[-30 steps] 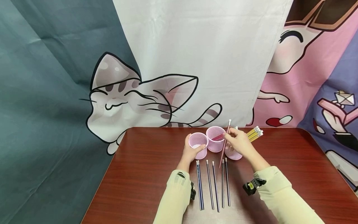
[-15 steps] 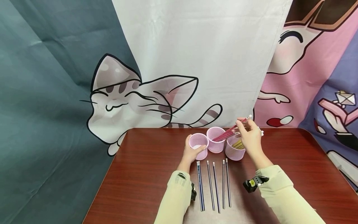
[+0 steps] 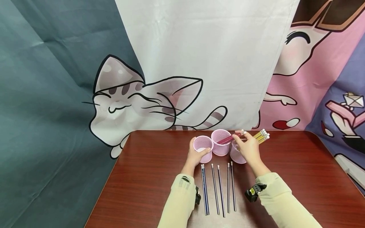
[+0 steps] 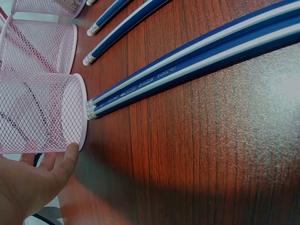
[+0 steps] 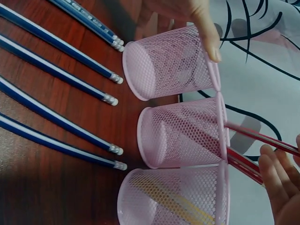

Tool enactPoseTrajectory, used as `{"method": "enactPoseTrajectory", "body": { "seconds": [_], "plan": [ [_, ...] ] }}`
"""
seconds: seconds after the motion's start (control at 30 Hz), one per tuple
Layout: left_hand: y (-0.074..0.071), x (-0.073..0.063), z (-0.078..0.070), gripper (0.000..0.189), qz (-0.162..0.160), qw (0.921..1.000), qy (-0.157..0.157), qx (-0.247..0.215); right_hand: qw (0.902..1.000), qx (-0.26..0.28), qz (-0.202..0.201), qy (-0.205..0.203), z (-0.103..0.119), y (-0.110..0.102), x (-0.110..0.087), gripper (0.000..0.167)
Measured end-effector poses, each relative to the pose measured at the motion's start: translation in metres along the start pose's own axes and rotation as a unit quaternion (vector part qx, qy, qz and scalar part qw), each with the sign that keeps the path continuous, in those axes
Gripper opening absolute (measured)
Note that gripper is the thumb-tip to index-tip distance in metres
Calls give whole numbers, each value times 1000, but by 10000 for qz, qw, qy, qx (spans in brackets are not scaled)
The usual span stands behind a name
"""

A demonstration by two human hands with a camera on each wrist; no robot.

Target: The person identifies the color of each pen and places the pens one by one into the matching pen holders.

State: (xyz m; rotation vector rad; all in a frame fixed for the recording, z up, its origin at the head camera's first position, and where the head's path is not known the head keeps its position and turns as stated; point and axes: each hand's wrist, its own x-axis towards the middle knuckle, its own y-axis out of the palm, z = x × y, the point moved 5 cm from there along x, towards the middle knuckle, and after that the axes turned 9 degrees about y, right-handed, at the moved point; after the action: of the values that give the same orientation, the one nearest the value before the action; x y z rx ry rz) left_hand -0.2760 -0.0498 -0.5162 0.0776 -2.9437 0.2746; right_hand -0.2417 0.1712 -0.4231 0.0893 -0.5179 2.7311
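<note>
My left hand [image 3: 195,155] grips the left pink mesh pencil cup [image 3: 206,157], its thumb over the rim. No pencils show in that cup. Beside it stands the middle mesh cup [image 3: 220,151], with several red pencils [image 5: 243,164] leaning out to the right. My right hand [image 3: 248,148] is at their upper ends; in the right wrist view its fingers [image 5: 276,176] pinch a red pencil [image 5: 260,136] slanting into the middle cup. Partly behind this hand, the right mesh cup [image 3: 237,157] holds several yellow pencils [image 3: 261,136].
Several blue-and-white striped pencils [image 3: 215,189] lie on the brown table [image 3: 148,177] before the cups, eraser ends toward them. A curtain [image 3: 211,63] printed with a cartoon cat hangs behind the table's far edge.
My right hand has brought the red pencil from nearly upright in front of the cups to a slant in the middle cup, then moved lower and left. The left hand has stayed put.
</note>
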Motion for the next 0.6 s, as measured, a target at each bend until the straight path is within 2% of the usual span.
{"method": "enactPoseTrajectory", "body": {
  "seconds": [0.13, 0.37, 0.53, 0.6],
  "plan": [
    [0, 0, 1, 89, 6, 10000, -21, -11, 9997, -148, 126, 169, -6, 2, 0, 21],
    [1, 1, 0, 87, -9, 10000, -21, -21, 9973, -624, -7, 388, -12, -4, 2, 28],
    [1, 1, 2, 88, 15, 10000, -54, -72, 9953, -904, -170, 293, -12, -9, 1, 31],
    [1, 0, 1, 88, 16, 10000, -19, -76, 9957, -860, -206, 272, -14, -10, -1, 31]
  ]
}}
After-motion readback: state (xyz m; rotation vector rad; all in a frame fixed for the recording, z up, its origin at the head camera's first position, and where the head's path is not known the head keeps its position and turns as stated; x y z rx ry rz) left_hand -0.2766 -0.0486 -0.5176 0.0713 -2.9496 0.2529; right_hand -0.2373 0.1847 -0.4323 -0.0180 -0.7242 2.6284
